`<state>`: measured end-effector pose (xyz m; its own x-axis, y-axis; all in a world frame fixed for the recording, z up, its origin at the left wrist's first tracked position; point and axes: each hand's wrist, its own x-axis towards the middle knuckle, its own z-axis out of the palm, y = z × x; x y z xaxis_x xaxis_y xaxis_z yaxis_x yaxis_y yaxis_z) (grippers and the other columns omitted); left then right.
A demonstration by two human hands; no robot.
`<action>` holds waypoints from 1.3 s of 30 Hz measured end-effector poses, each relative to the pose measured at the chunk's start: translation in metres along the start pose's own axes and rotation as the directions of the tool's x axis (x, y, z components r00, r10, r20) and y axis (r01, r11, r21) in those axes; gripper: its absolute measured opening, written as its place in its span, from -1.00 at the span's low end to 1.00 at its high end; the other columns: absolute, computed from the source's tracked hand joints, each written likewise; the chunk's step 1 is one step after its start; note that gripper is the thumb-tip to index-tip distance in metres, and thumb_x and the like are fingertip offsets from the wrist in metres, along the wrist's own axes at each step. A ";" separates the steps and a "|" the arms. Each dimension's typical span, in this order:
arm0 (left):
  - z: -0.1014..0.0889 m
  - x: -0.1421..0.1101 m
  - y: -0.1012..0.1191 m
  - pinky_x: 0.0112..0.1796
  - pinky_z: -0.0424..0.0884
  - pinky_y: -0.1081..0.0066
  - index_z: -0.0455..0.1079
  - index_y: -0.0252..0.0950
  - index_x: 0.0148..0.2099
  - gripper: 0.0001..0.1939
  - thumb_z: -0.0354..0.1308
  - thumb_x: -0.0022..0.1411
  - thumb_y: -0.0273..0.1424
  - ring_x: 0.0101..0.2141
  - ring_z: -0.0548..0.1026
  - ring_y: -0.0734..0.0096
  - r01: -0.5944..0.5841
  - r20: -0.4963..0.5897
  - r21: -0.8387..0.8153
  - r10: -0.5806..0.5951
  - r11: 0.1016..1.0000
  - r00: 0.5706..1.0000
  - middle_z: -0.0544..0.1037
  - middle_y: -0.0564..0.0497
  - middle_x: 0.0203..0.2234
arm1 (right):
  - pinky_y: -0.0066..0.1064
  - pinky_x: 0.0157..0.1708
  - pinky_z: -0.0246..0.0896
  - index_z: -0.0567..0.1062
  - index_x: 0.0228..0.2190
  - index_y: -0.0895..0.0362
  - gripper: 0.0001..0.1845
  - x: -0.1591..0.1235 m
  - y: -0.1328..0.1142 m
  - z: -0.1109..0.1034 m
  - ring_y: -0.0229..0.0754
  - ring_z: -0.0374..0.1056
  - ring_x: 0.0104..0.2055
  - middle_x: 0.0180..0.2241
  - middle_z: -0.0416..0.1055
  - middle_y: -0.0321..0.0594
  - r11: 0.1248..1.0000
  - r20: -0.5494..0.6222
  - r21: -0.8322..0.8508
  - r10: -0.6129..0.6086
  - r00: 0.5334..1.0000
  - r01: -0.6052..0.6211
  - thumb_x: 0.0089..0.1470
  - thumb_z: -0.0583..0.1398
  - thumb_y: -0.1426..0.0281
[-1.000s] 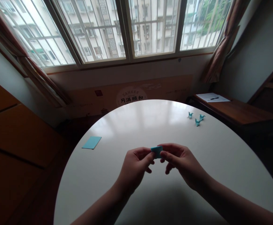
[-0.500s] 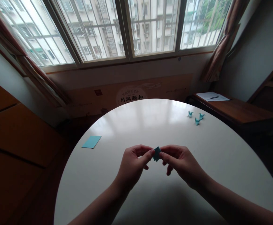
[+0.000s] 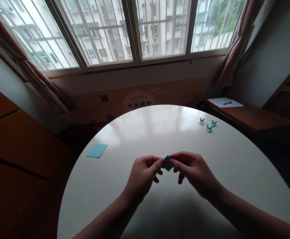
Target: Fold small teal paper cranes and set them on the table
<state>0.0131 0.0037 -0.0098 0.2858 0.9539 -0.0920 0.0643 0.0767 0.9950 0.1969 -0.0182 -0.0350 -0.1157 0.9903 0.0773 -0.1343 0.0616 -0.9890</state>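
Note:
A small piece of folded teal paper (image 3: 168,163), now diamond-shaped, is held up above the white table between both hands. My left hand (image 3: 145,172) pinches its left corner between thumb and forefinger. On the opposite corner, my right hand (image 3: 192,169) grips it the same way, its lower fingers curled loosely beneath. The fingertips cover the paper's two side corners. Flat on the table to the left lies light-blue square paper (image 3: 97,150). Three small folded paper birds (image 3: 209,128) stand grouped toward the far right.
The round white table (image 3: 105,199) has its curved edge toward the window. Beyond it on the right, a brown wooden desk (image 3: 261,118) bears a white sheet (image 3: 217,102) with a pen (image 3: 227,103). An orange-brown cabinet (image 3: 13,152) stands at the left.
The folded paper has been turned from a roughly rectangular look to a diamond with a corner up. Both hands stay in nearly the same place, fingers shifted slightly on it.

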 end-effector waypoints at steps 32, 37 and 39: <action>-0.002 0.004 0.004 -0.55 0.31 0.52 0.55 -0.39 -0.37 -0.75 0.35 0.11 -0.27 -0.50 0.42 0.43 -0.021 -0.020 0.023 0.022 0.999 1.000 0.53 -0.03 -0.55 | -0.50 -0.67 0.36 0.63 -0.22 0.19 -0.71 0.001 -0.003 0.002 -0.16 0.39 -0.40 -0.39 0.51 -0.15 0.994 0.071 -0.078 0.081 0.994 -0.076 0.08 0.36 0.25; 0.000 0.005 0.002 -0.61 0.24 0.55 0.54 -0.40 -0.36 -0.75 0.32 0.13 -0.27 -0.56 0.34 0.50 -0.014 -0.047 0.016 0.014 1.000 0.999 0.49 0.01 -0.57 | -0.53 -0.70 0.32 0.60 -0.26 0.19 -0.73 0.002 0.001 -0.001 -0.19 0.37 -0.43 -0.47 0.44 -0.23 0.994 0.076 -0.021 0.113 0.991 -0.111 0.08 0.37 0.25; 0.000 0.005 0.000 -0.62 0.27 0.55 0.56 -0.40 -0.31 -0.73 0.32 0.14 -0.24 -0.55 0.35 0.48 -0.015 -0.044 0.053 0.017 0.998 0.999 0.51 0.00 -0.56 | -0.54 -0.68 0.31 0.59 -0.29 0.19 -0.74 0.002 0.001 -0.001 -0.21 0.35 -0.45 -0.49 0.42 -0.25 0.994 0.053 -0.004 0.108 0.993 -0.108 0.08 0.37 0.24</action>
<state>0.0141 0.0083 -0.0098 0.2445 0.9669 -0.0733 0.1109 0.0472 0.9927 0.1978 -0.0160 -0.0360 -0.1818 0.9831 -0.0237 -0.1167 -0.0455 -0.9921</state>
